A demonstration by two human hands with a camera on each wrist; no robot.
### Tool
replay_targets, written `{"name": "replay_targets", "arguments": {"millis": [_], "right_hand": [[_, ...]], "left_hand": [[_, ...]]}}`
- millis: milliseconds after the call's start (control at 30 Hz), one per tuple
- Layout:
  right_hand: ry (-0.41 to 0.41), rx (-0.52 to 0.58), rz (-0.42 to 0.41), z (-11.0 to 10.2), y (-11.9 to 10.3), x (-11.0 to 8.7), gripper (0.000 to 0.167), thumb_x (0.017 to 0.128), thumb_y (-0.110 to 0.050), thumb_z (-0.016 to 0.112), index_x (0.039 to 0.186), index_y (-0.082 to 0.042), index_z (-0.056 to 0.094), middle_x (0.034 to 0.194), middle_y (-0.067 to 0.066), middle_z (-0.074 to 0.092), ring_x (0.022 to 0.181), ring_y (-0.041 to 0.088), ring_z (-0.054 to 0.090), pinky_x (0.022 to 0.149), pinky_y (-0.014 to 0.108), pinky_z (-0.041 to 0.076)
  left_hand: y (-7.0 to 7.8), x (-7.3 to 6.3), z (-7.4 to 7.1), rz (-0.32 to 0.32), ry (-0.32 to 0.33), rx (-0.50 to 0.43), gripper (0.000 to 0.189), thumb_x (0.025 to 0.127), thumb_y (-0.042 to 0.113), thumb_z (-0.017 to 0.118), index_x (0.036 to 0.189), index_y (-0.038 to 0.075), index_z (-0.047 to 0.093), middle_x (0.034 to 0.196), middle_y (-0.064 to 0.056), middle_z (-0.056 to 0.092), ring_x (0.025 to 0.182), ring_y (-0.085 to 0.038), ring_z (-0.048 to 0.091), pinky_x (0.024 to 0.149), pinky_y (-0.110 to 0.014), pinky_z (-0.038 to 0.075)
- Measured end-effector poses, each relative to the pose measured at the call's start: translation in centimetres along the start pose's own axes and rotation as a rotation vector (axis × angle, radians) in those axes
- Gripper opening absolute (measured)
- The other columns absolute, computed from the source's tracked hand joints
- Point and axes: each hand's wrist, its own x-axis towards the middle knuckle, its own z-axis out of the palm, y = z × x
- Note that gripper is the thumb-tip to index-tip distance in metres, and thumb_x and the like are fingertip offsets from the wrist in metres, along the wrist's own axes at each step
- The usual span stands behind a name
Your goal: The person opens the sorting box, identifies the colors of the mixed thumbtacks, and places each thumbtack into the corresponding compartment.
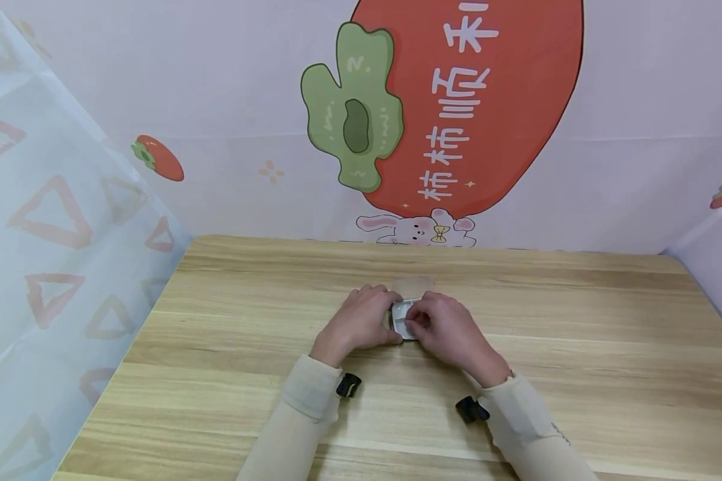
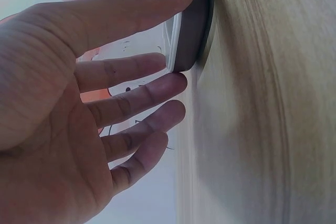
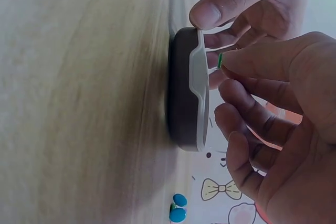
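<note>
Filling compartmented box (image 3: 182, 98), apparently: right hand (image 1: 451, 327) pinches small green piece (image 3: 220, 60) over it; left hand (image 1: 361, 317) grips box on bench (image 1: 247, 374). Next likely calls for lowering, gentle release into compartment.

A matt, dk. plastic box (image 3: 182, 95) shows a smooth, pale plastic insert (image 1: 400, 325) and clear plastic-looking lid (image 1: 413, 287) vs. smooth wood-grain tabletop (image 1: 234, 341), glossy blue pcs. (image 3: 178, 215), matt cloth sleeves (image 1: 295, 427), blk. plastic-looking wrist clips (image 1: 349, 385) and creased, cloth-like bkgd. sheet (image 1: 228, 73).
</note>
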Motion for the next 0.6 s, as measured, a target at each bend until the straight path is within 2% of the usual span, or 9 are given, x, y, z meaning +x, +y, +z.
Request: {"name": "replay_targets", "arguments": {"millis": [600], "right_hand": [[-0.002, -0.044, -0.048, 0.61, 0.3, -0.03, 0.008, 0.085, -0.009, 0.082, 0.083, -0.011, 0.074, 0.079, -0.004, 0.058, 0.073, 0.011, 0.052, 0.066, 0.031, 0.046]], "left_hand": [[0.01, 0.07, 0.0, 0.005, -0.006, 0.004, 0.058, 0.077, 0.033, 0.091, 0.126, 0.012, 0.07, 0.107, -0.001, 0.067, 0.093, -0.02, 0.054, 0.084, -0.037, 0.042]]}}
